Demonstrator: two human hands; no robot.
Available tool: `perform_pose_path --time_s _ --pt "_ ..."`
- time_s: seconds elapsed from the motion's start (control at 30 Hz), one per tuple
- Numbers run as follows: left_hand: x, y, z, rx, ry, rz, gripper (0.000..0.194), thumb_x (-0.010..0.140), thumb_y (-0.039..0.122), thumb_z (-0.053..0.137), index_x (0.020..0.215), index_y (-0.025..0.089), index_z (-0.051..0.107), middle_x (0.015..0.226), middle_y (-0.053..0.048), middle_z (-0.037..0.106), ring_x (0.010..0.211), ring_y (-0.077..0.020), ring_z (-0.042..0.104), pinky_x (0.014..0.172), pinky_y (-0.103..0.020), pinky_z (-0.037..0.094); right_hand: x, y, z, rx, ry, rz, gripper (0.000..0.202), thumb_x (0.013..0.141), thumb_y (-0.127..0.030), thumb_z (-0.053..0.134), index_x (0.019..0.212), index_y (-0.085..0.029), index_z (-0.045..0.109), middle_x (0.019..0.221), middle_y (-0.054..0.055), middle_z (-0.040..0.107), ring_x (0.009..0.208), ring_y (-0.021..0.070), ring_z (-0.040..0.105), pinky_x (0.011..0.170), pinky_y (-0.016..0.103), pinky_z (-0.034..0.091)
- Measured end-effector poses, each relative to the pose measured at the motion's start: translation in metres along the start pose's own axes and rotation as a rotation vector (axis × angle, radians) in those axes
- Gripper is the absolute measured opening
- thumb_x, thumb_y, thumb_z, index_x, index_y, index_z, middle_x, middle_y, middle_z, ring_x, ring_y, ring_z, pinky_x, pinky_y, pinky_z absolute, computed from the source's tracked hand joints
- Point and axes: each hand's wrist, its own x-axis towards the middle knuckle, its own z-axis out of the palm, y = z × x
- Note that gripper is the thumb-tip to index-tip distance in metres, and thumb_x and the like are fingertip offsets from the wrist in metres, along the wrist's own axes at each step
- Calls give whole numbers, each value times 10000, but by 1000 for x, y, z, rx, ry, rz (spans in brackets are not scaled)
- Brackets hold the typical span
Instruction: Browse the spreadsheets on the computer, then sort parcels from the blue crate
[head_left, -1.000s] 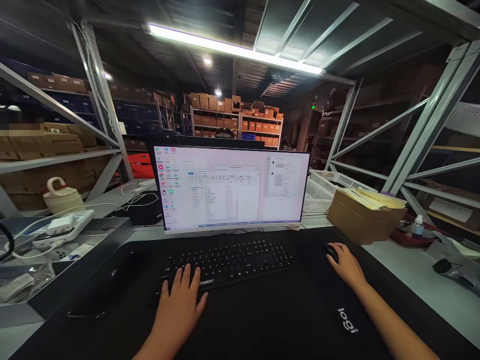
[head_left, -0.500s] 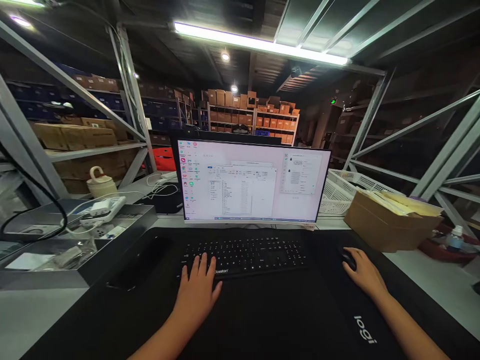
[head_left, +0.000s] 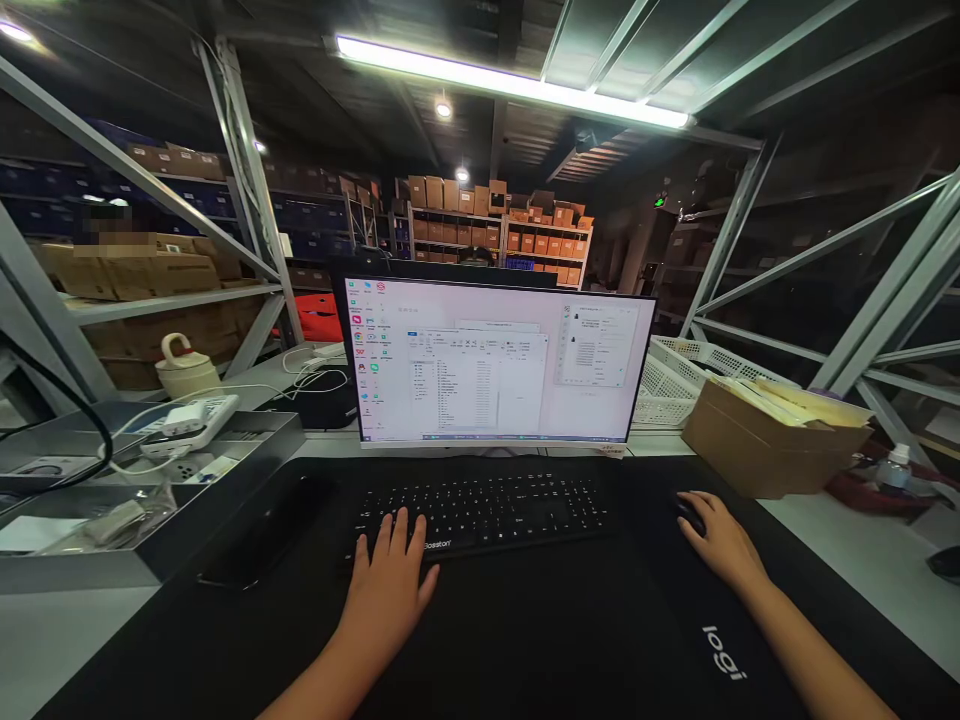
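Note:
My left hand [head_left: 390,575] lies with spread fingers over the left end of a black keyboard [head_left: 487,515], fingertips on its keys and nothing held. Over on the right, my right hand [head_left: 720,540] is wrapped round a black mouse [head_left: 690,515], which is mostly hidden under the fingers. Both rest on a black desk mat [head_left: 525,630] with "logi" printed on it. Behind the keyboard stands a lit monitor [head_left: 495,365] showing a file window, desktop icons and a smaller window at the right.
A dark phone-like object [head_left: 259,535] lies left of the keyboard. Further left are a grey tray [head_left: 139,565] with cables and a cream container [head_left: 187,375]. At the right stand a cardboard box [head_left: 765,450] and white baskets [head_left: 664,390]. Metal rack posts flank the desk.
The view has shifted slightly, so most things appear a little further left. Both hands keep their places on the keyboard and mouse.

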Motion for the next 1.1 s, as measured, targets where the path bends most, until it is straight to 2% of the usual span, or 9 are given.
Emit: perform_pose_path --time_s 0.33,0.73,1.1 --pt "0 -1 2 -8 25 1 595 945 367 432 1491 133 389 1572 -208 333 1456 -389 328 1157 -619 308 -1 -2 -1 -8 23 14 460 895 -487 428 1272 -293 605 1343 71 550 1167 243 616 960 403 527" --pt "-3 2 -12 -19 -88 -18 613 965 378 412 1522 138 321 1600 -196 277 1483 -371 271 1179 -598 279 3 16 12 3 26 -30 491 893 -528 418 1275 -279 601 1319 92 551 1205 261 596 994 429 514" --pt "-3 2 -11 -42 -55 -7 616 960 381 427 1514 126 345 1596 -206 280 1480 -380 276 1176 -608 279 3 19 12 -5 43 -36 485 888 -519 426 1262 -269 610 1303 93 550 1198 262 596 988 425 518"
